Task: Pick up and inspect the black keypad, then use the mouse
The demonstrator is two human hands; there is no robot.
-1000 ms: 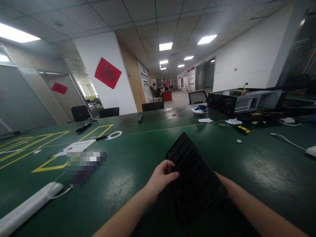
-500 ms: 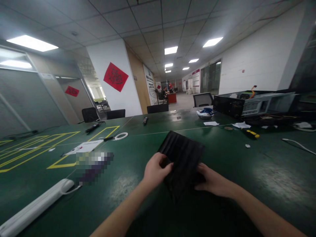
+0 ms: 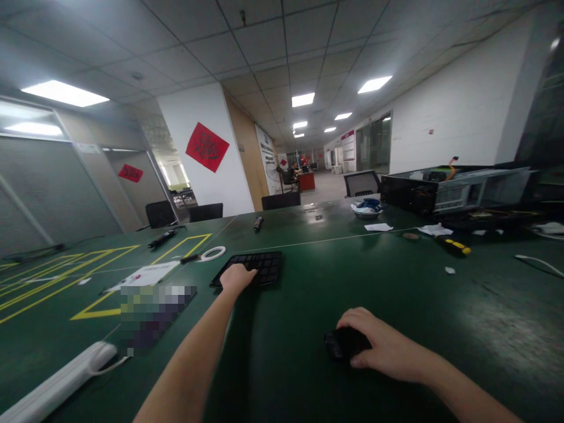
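Observation:
My left hand (image 3: pixel 237 277) rests on the near side of a flat black rectangular panel with a grid pattern (image 3: pixel 268 269), which looks like a shallow tray. The panel lies on the green table (image 3: pixel 291 317) left of centre, and the hand's thumb side presses on it. Lower right, my right hand (image 3: pixel 368 338) curls around a small dark block-shaped object (image 3: pixel 340 343), at or just above the tabletop. Its exact kind cannot be made out. The two hands are well apart.
A white roll of cable or tape (image 3: pixel 213 254) lies beyond the panel, near a white sheet (image 3: pixel 147 275). Left stands a long white bar (image 3: pixel 66 376). An opened computer case (image 3: pixel 458 191), a yellow-handled tool (image 3: pixel 456 245) and a bowl (image 3: pixel 366 212) are on the right.
Both hands were together on the raised, tilted black panel. Now it lies flat farther left under my left hand; my right hand has separated and grips a small dark object.

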